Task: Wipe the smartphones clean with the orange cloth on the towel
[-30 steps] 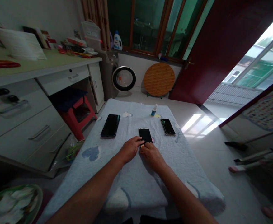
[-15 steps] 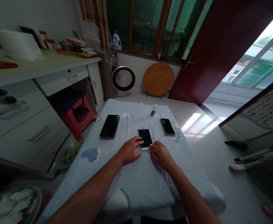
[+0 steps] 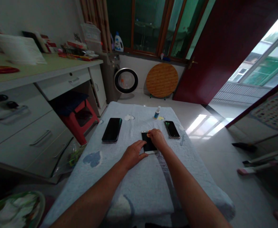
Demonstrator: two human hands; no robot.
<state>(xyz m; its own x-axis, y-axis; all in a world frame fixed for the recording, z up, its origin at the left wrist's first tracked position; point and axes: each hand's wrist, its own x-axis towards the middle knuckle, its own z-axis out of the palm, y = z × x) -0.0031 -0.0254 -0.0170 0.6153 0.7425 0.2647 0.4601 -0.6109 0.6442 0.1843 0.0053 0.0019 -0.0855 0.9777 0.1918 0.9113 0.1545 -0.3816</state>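
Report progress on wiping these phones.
Done: cannot tell; no phone looks visibly cleaner. In hand: left hand steadies the middle phone while right hand presses something small and yellowish on its screen. Left: black phone and right phone lie untouched.

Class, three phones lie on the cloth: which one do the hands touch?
The middle phone, with the white frame; the left hand and right hand rest on it. The others lie untouched.
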